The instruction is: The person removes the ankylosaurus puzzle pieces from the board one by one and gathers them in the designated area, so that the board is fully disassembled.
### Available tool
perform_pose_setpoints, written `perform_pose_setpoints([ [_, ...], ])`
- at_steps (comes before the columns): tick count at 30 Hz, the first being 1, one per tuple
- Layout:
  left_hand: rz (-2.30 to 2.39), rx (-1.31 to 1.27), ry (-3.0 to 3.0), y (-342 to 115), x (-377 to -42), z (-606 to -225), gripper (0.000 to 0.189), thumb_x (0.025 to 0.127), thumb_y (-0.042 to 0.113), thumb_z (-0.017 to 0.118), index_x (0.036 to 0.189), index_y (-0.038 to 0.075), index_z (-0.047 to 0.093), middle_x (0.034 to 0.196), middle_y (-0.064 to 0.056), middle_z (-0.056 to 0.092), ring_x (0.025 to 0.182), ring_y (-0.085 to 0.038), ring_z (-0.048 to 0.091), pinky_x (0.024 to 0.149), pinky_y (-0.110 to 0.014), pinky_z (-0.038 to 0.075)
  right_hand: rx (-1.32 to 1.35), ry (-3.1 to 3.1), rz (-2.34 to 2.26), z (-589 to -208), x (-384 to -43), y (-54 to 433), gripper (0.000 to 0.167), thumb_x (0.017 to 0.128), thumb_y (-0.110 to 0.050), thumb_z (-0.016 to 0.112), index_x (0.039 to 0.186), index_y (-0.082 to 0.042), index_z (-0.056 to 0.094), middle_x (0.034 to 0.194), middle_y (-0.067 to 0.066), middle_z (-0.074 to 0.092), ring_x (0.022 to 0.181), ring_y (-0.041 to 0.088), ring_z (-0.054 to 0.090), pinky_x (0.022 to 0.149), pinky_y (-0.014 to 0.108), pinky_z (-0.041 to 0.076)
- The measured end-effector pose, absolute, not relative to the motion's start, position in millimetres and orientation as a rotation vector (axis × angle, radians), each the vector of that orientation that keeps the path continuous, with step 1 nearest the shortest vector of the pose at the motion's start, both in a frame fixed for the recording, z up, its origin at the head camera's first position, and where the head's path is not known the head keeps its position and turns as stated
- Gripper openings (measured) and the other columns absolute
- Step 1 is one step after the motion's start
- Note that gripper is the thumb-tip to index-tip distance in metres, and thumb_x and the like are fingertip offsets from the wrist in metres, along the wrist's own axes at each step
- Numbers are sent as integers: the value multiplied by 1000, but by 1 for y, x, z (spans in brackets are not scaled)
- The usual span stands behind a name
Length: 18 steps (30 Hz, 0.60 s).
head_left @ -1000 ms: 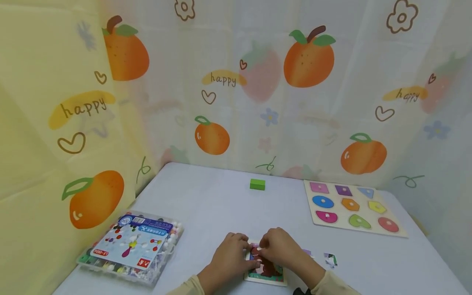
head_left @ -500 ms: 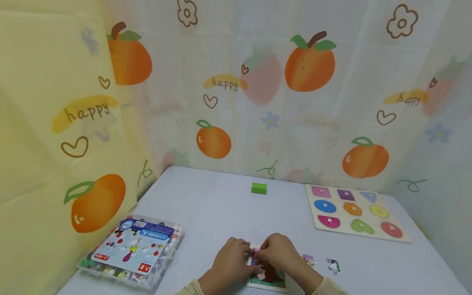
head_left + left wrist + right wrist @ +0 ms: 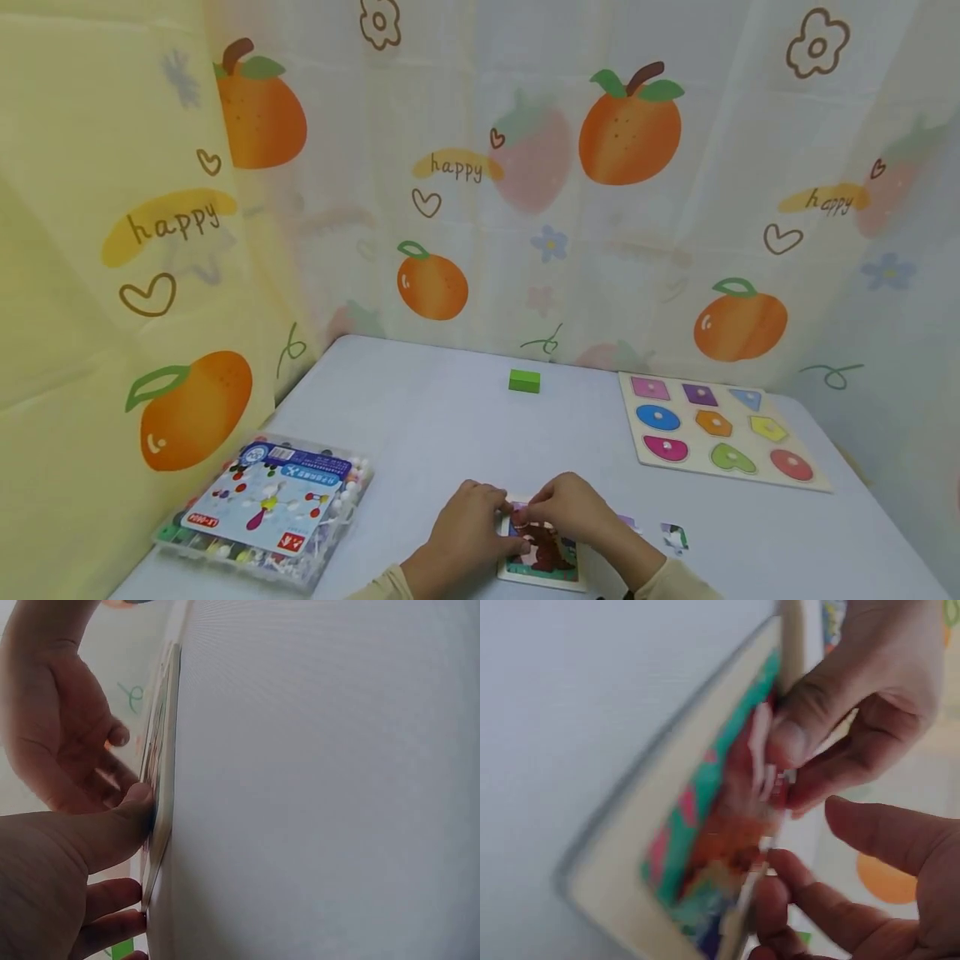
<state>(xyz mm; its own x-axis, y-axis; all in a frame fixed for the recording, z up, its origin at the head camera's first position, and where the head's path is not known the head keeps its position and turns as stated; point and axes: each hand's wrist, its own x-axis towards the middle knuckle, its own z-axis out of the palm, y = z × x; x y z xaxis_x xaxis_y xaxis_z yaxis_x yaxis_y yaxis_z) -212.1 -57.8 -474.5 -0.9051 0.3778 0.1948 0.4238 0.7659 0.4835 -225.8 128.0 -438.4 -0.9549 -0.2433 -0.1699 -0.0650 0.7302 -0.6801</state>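
A small jigsaw puzzle [image 3: 543,567] in a pale frame lies at the front of the table, with a brown-red animal over green on it. My left hand [image 3: 467,527] grips its left side, thumb [image 3: 135,810] on the picture and fingers along the edge. From the right, my right hand [image 3: 573,510] reaches over the upper part of the puzzle. In the right wrist view its fingertips [image 3: 780,862] touch the puzzle's upper edge area, while the thumb stands apart. Part of the picture is hidden under the hands.
Two loose puzzle pieces lie right of the puzzle: a patterned piece [image 3: 673,537] and a mostly covered piece [image 3: 628,522]. A clear box [image 3: 330,533] of model parts sits left. Farther back are a green block [image 3: 524,382] and a shape board [image 3: 648,454]. Curtains enclose the table.
My right fingers have shifted slightly over the top of the puzzle, while my left hand keeps its hold. The head view has tilted a little; the loose pieces stay where they were.
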Motion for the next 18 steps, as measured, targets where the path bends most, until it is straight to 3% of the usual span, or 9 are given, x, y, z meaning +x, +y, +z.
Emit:
perform_pose_setpoints([
  [8, -847, -631, -2899, -56, -214, -475, 49, 66, 54, 86, 92, 14, 75, 92, 6, 70, 93, -15, 56, 81, -34, 50, 22, 2476, -1186, -433, -230, 125, 35, 80, -32, 79, 85, 2, 75, 93, 5, 63, 88, 23, 53, 82, 48, 47],
  [18, -812, -626, -2914, -57, -212, -472, 53, 67, 54, 85, 98, 12, 76, 99, 2, 71, 96, -17, 57, 86, -37, 50, 17, 2456, -1235, -432, -229, 124, 28, 80, -25, 77, 89, 1, 75, 98, 9, 66, 96, 27, 56, 88, 59, 44],
])
